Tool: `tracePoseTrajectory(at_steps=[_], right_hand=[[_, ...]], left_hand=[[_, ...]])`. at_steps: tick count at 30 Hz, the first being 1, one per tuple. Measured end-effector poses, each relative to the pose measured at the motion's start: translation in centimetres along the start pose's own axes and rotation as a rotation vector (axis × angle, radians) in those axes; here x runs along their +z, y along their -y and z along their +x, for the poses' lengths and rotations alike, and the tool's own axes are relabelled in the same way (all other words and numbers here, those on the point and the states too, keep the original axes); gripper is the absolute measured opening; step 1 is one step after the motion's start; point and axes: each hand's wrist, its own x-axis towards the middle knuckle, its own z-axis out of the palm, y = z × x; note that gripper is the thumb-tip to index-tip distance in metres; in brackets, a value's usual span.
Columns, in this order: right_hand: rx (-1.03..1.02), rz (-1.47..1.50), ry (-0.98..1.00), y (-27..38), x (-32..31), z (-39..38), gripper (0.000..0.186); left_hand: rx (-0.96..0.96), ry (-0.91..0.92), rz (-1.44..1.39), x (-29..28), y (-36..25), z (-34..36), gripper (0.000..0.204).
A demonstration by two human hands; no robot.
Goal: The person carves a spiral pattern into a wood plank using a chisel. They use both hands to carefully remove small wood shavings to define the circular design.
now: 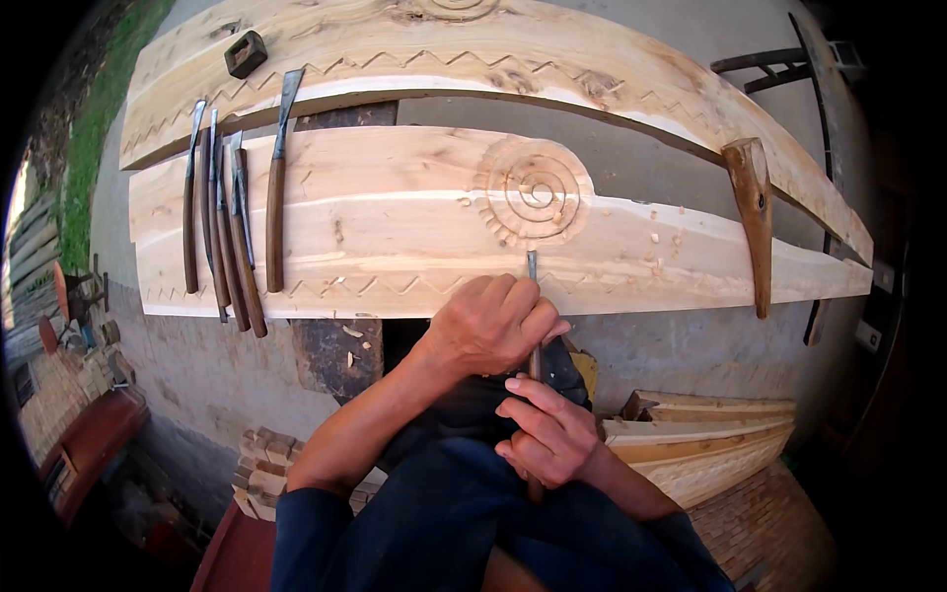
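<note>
A carving chisel points away from me, its metal tip at the wooden board just below a carved spiral rosette. My left hand is closed around the chisel's upper shaft, beside the board's near edge. Lower down, my right hand curls about the handle, whose end shows beneath the fingers. A zigzag line runs along the board's near edge. Small wood chips lie right of the rosette.
Several long-handled chisels lie across the board's left part. A wooden mallet rests across its right part. Behind is a second carved board bearing a small dark block. Stacked timber pieces stand at lower right.
</note>
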Motion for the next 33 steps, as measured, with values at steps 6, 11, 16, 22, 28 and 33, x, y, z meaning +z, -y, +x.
tracePoseTrajectory(at_steps=[6,11,16,22,28,33], right_hand=[[0.008,0.007,0.001,-0.2,-0.3,0.2,0.037],[-0.002,0.009,-0.005,-0.5,-0.3,0.0,0.036],[0.032,-0.010,-0.024,-1.0,0.1,0.4,0.035],[0.029,0.045,-0.045,-0.8,-0.9,0.9,0.035],[0.047,0.051,-0.046,-0.1,-1.4,1.9,0.036],[0.069,0.039,-0.054,-0.1,-1.5,2.3,0.035]], left_hand=[[-0.029,0.022,0.024,0.2,-0.2,0.1,0.037],[-0.025,0.049,0.040,0.0,-0.1,0.3,0.035],[-0.089,0.061,0.063,0.4,-0.2,0.5,0.036],[-0.100,0.026,0.013,0.2,0.0,0.7,0.037],[-0.070,0.021,-0.047,-0.1,0.0,0.6,0.039],[-0.119,0.004,-0.011,0.3,-0.2,0.8,0.036]])
